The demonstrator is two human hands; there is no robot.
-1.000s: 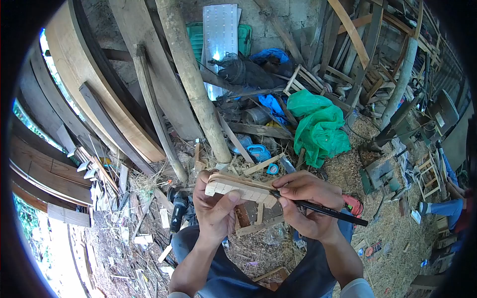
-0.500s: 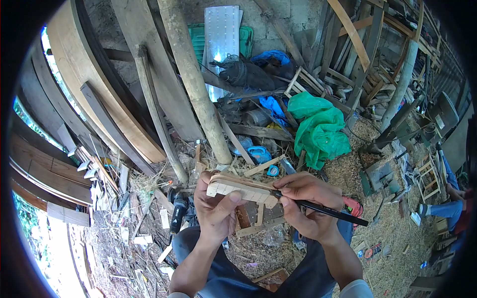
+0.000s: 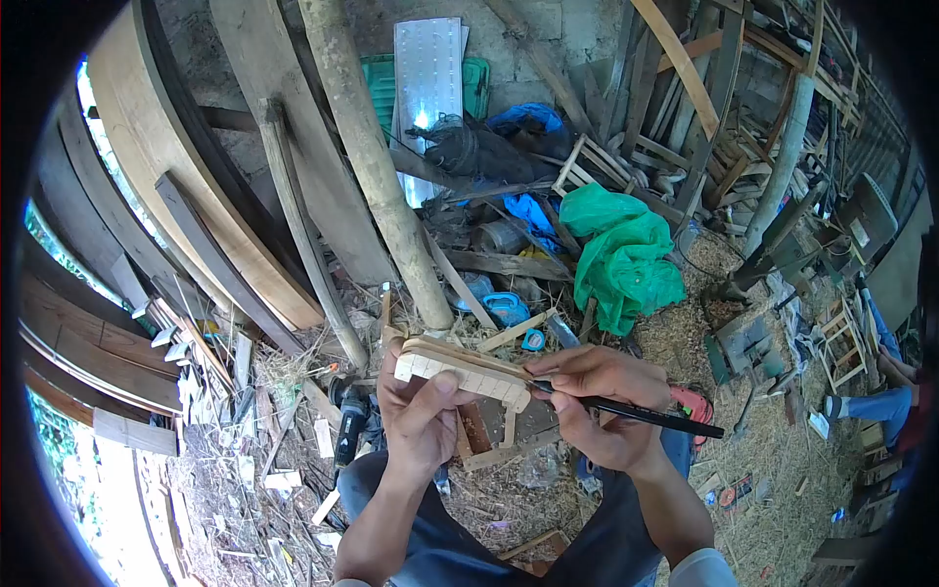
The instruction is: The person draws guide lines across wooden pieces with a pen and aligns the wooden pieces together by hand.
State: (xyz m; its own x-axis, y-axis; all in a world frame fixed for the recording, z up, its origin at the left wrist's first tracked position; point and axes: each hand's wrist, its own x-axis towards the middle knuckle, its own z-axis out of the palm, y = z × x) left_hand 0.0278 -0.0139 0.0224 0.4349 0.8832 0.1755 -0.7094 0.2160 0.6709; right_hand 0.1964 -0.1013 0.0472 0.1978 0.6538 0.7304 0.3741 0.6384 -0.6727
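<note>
My left hand [image 3: 423, 416] grips a small stack of thin wooden pieces [image 3: 468, 374] with rounded ends, its thumb pressed on the near face. Short dark lines cross that pale face. In my right hand [image 3: 611, 396] is a black pen [image 3: 646, 415], held in a writing grip. The pen's tip end points left at the right end of the wooden pieces, and the right fingers are close against that end. Whether the tip touches the wood I cannot tell. Both hands are above my lap.
A black power tool [image 3: 349, 430] lies on the littered ground at left. Ahead are a blue tape measure [image 3: 533, 339], a green plastic sheet [image 3: 626, 259] and a bamboo pole [image 3: 377, 166]. Long boards [image 3: 186, 166] lean at left. A person's leg [image 3: 875, 413] shows at far right.
The wooden pieces have tilted a little, and their right end sits slightly further left. My right hand and the pen have shifted slightly left with them. Both grips stay the same.
</note>
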